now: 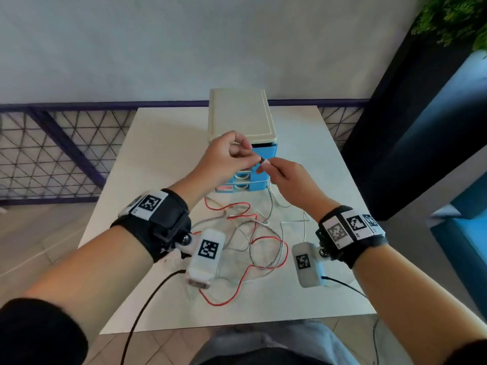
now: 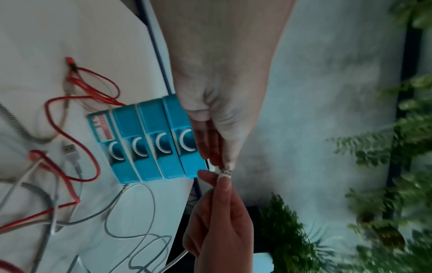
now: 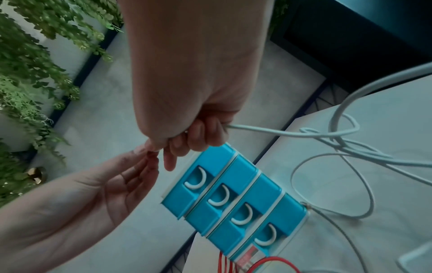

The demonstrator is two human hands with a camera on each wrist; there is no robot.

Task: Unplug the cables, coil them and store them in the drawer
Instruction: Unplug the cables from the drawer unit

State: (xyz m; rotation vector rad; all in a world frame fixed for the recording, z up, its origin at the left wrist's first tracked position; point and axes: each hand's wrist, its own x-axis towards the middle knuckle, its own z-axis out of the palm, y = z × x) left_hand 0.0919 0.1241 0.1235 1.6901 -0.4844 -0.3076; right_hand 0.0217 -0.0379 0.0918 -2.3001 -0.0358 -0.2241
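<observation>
Hands meet in mid-air in front of the blue drawer unit (image 1: 246, 177), above the white desk (image 1: 158, 159). Left hand (image 1: 226, 156): thumb and forefinger pinched on a small connector at the junction point; the remaining fingers loosely curled, palm partly visible in the right wrist view. Right hand (image 1: 283, 177): grip closed on the white plug (image 2: 224, 173) between thumb and forefinger, other fingers curled round the white cable (image 3: 280, 132), which exits the fist and runs down to the desk. The two connector ends sit together at the fingertips; blur prevents telling whether they are mated or already apart. Drawer unit: four blue drawers with white crescent pulls, cream top, all fronts appear shut. On the desk between the unit and the person: tangle of loose cables, namely a red cable (image 1: 263, 259), a braided grey cable (image 1: 251, 248), more white leads. A free USB plug (image 2: 70, 148) lies beside the unit in the left wrist view.
</observation>
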